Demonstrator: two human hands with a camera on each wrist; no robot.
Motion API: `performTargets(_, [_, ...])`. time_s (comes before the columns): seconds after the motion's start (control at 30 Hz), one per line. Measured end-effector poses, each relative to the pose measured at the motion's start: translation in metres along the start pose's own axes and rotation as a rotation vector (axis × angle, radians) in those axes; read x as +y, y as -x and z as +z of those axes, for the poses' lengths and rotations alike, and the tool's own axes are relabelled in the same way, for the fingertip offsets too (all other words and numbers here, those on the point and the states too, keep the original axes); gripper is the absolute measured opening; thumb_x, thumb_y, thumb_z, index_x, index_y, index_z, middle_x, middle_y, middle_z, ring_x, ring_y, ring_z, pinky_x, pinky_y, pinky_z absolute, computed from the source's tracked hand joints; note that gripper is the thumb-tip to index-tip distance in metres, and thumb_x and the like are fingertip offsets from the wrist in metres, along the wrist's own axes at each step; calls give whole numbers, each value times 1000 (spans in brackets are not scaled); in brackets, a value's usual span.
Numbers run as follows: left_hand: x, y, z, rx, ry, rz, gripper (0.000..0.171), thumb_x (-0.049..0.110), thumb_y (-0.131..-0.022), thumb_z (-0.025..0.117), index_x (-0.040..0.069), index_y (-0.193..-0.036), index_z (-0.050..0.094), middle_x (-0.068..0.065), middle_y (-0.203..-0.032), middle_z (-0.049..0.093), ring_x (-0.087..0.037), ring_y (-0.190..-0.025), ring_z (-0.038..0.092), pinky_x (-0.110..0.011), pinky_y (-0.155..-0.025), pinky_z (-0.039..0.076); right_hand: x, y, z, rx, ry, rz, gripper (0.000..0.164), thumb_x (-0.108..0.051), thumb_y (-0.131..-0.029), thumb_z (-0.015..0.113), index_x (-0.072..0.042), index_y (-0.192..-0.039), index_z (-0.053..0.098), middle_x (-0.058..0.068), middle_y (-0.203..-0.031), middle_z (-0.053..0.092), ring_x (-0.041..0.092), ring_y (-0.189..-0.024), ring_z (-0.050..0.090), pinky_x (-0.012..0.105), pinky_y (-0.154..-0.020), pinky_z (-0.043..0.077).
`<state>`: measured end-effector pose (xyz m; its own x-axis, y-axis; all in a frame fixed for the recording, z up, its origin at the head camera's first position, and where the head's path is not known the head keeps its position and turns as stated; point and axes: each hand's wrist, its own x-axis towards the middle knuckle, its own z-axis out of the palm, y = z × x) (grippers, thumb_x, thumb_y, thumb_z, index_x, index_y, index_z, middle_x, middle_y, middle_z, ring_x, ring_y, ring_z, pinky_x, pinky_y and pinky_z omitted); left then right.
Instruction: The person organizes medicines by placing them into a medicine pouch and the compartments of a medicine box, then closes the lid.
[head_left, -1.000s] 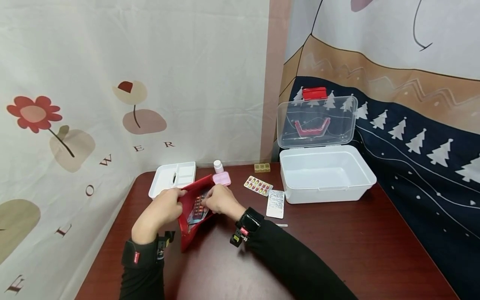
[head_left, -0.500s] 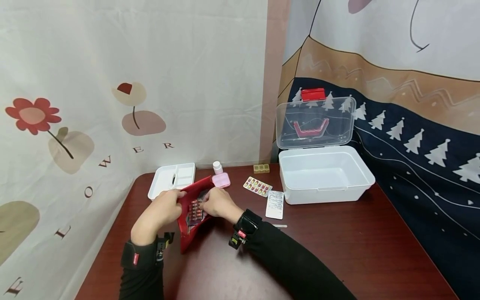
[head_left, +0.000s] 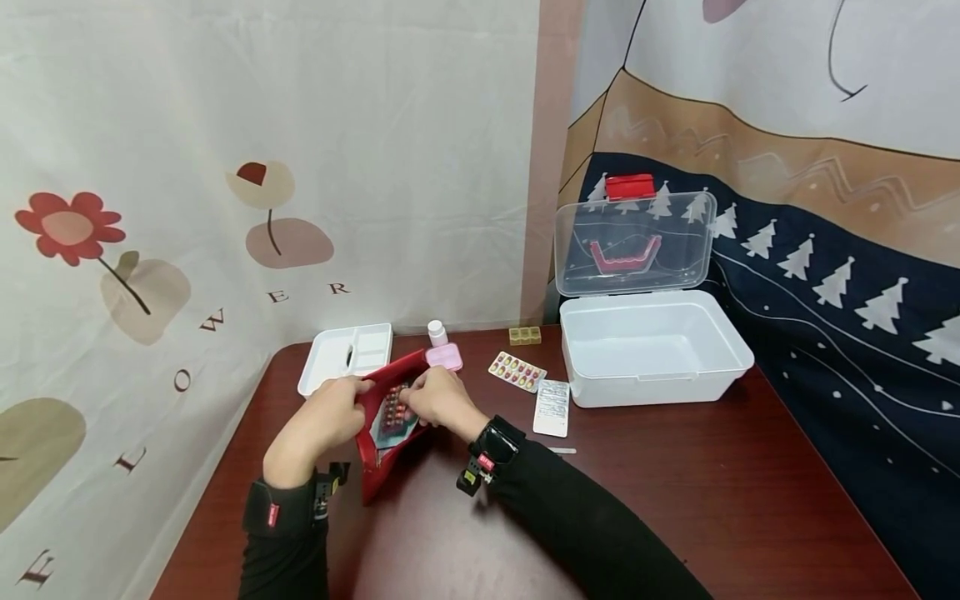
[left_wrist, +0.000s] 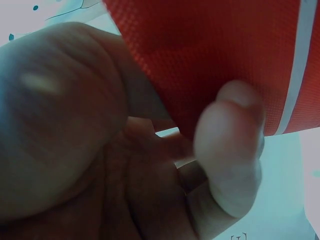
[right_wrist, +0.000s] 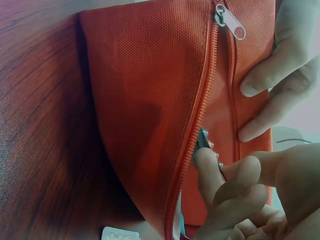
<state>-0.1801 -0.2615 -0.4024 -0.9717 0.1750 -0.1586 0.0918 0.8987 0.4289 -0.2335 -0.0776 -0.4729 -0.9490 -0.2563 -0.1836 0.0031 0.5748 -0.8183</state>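
Observation:
A red zip pouch (head_left: 373, 479) stands open-mouthed on the table, tilted. My left hand (head_left: 330, 417) grips its far-left edge, and the left wrist view shows the thumb and fingers (left_wrist: 230, 150) on either side of the red fabric. My right hand (head_left: 447, 404) reaches into the mouth and pinches a blister pack (head_left: 392, 414) with dark red pills. In the right wrist view only the edge of that pack (right_wrist: 202, 139) shows between the fingers, beside the zipper (right_wrist: 207, 85). Other packets lie in the pouch, partly hidden.
Behind the pouch are a white divided tray (head_left: 367, 343), a white bottle (head_left: 437, 333) and a pink case (head_left: 445, 357). To the right lie a capsule blister pack (head_left: 516, 372), a white one (head_left: 552, 408) and a yellow pill box (head_left: 524, 335). A white bin (head_left: 652, 389) stands lid-up.
Inside the pouch, the dark red blister pack has shifted and tilted slightly, with more of a pale bluish packet showing below it. My left hand holds the pouch in the same place.

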Motion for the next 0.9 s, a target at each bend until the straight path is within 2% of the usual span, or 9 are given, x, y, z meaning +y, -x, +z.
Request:
performTargets(0.17, [0,0,0,4,-1,-4,50,-3,-97,58,-11,-146,64,-31,-137,71,-32,-99,68,-35,-73,57,-2,0,0,-2,7,6,38,-32,-102,77,-19,-66,79,-4,-51,66,9,-41,52,24,-41,36])
performTargets(0.4, [1,0,1,-1,6,-10,51,-2,-96,59,-11,-146,63,-32,-139,70,-33,-100,68,-35,-72,57,2,-2,3,-11,4,25,33,-29,-102,78,-18,-71,82,-2,-61,76,8,-42,55,23,-41,38])
performTargets(0.63, [1,0,0,1,6,-18,51,-1,-98,60,-10,-148,63,-30,-136,72,-33,-101,69,-34,-72,57,6,-4,1,-13,78,-7,37,-28,-101,76,-17,-67,82,-7,-50,67,8,-40,52,23,-42,36])
performTargets(0.8, [2,0,-1,4,-9,-15,51,-1,-96,60,-11,-147,63,-31,-136,72,-33,-102,70,-36,-75,59,9,0,-2,11,132,-46,42,-30,-100,75,-23,-58,77,-11,-49,65,8,-51,56,24,-52,38])
performTargets(0.9, [2,0,-2,2,-11,-14,52,-1,-96,60,-11,-147,63,-31,-136,72,-33,-101,69,-36,-74,58,11,5,-5,23,150,-70,40,-30,-98,74,-25,-58,76,-10,-52,68,10,-58,58,26,-56,40])
